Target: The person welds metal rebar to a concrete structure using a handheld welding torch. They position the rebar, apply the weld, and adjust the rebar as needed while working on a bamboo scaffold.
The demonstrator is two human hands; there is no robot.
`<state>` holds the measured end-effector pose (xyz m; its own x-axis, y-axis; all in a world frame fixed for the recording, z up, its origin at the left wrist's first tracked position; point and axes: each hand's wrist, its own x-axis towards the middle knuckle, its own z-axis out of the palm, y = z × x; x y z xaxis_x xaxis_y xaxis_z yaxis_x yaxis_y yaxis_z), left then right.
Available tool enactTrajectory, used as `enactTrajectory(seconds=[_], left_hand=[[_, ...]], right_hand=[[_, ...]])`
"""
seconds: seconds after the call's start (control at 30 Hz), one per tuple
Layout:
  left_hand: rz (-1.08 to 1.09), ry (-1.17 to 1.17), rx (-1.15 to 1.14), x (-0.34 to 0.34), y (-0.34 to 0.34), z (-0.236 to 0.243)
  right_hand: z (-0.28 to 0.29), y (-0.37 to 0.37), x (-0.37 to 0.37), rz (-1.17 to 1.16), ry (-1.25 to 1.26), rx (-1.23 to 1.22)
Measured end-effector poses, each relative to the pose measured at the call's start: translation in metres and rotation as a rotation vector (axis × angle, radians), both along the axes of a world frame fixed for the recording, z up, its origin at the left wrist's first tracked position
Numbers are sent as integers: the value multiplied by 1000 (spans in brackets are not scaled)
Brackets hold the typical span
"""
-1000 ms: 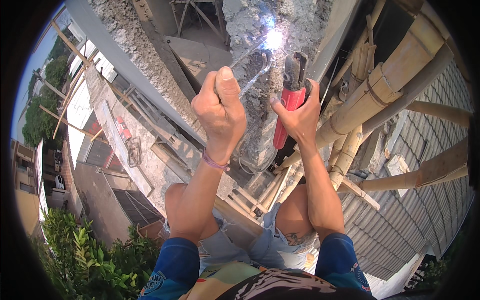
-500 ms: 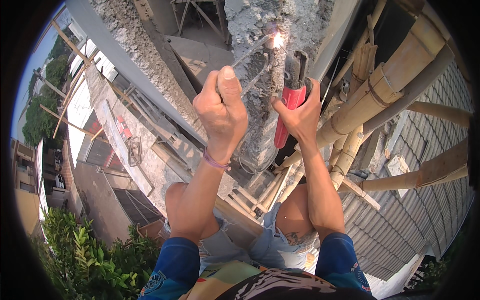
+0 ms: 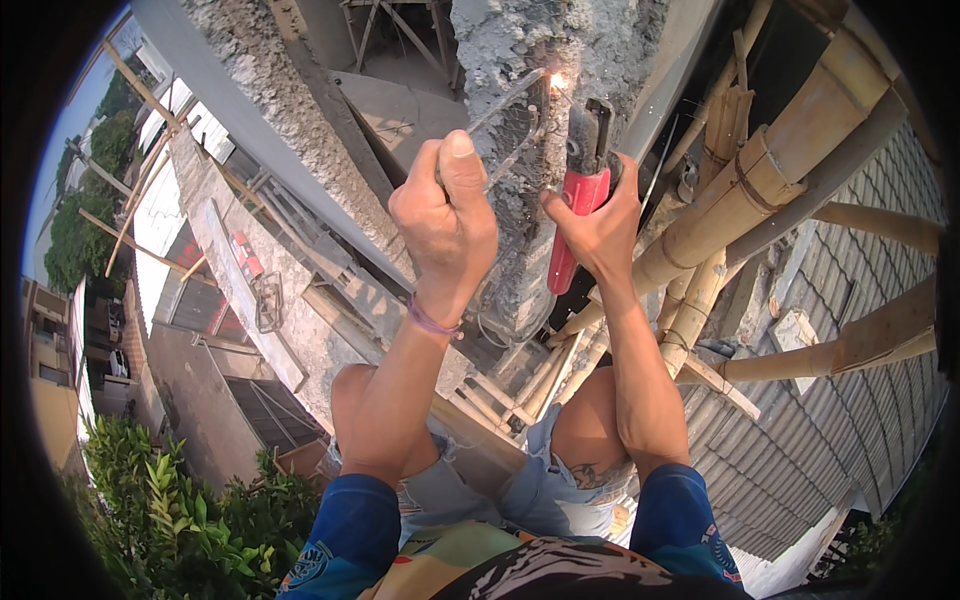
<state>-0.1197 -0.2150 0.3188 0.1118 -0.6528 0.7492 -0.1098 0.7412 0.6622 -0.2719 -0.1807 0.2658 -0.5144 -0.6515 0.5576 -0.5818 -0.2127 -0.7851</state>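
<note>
My left hand point(image 3: 447, 205) is closed in a fist around a bent steel bar point(image 3: 510, 100), thumb on top. The bar's far end reaches a bright glowing spot point(image 3: 557, 82) by an upright rusty rod point(image 3: 553, 135) at the rough concrete. My right hand point(image 3: 605, 220) grips what looks like a red welding electrode holder point(image 3: 580, 205). Its dark jaws point(image 3: 598, 130) point away from me, just right of the glowing spot. Whatever joins the jaws to that spot is too thin to make out clearly.
Thick bamboo poles point(image 3: 740, 200) cross close by my right arm. Corrugated roofing point(image 3: 780, 470) lies below them. On the left, a ledge point(image 3: 215, 260) carries a long board and a red object point(image 3: 246, 255). Green leaves point(image 3: 190, 510) fill the lower left.
The glow at the bar's end has become smaller and more orange, with tiny sparks scattered about. Both hands keep their grips and have shifted only slightly.
</note>
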Motion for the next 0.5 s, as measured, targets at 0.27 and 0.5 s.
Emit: enactTrajectory(seconds=[0.27, 0.5], left_hand=[[18, -49, -77, 4, -1, 2], [-57, -14, -43, 5, 2, 2]], right_hand=[[-12, 17, -9, -34, -90, -50], [-23, 27, -41, -135, -237, 11]])
